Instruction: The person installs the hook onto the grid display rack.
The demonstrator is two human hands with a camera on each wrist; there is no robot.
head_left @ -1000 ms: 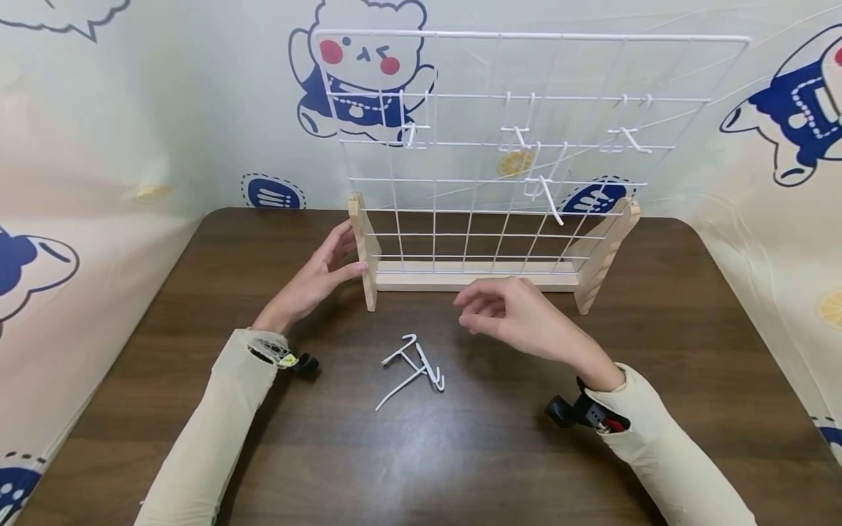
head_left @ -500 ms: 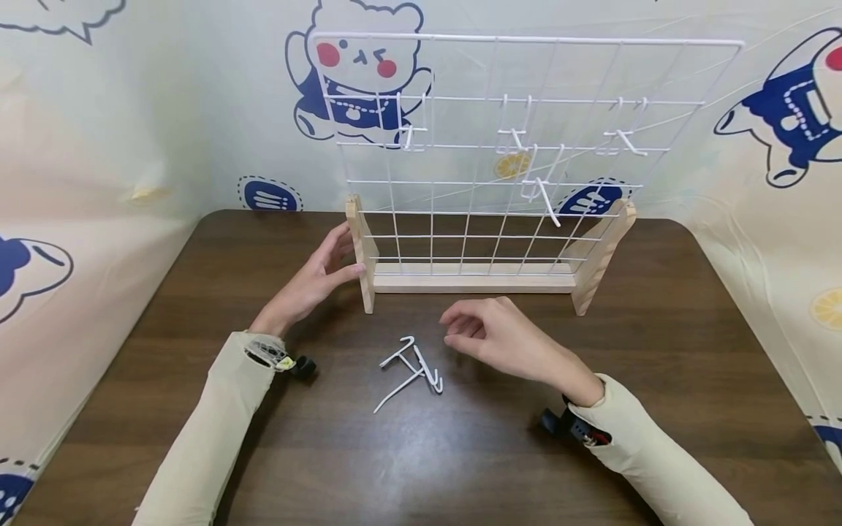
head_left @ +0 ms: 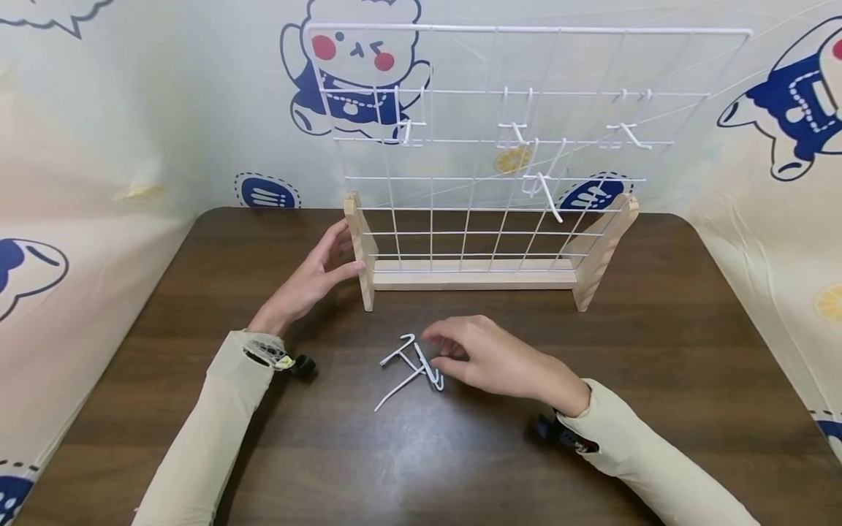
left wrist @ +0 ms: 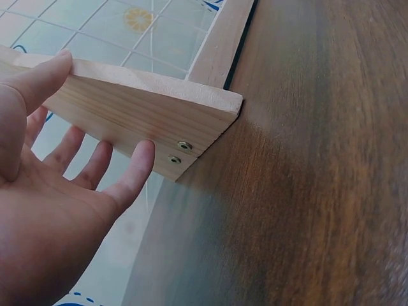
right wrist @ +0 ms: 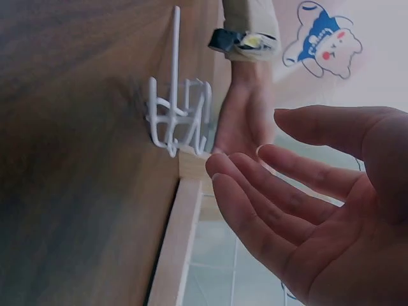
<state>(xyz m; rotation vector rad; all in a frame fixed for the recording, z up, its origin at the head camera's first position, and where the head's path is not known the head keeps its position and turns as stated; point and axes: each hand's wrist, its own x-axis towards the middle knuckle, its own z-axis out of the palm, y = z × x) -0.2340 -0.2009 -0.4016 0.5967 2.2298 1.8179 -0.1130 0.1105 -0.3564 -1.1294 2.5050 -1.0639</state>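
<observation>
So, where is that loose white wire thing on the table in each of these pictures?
Head: the loose white wire thing lies on the table, below the picture's centre, by the right hand.
Left wrist: not in it.
Right wrist: upper half, left of centre.
Shared landmark: the wooden stand shows in all three views.

A soft glare (head_left: 411, 460) lies bottom centre on the brown wood-grain desk (head_left: 487, 475), below wrinkled pale sheeting (head_left: 191, 95) printed with cartoon bears (head_left: 799, 109).

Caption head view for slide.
Left hand touches the wood-sided wire rack; right hand hovers by loose white hook hardware.
</observation>
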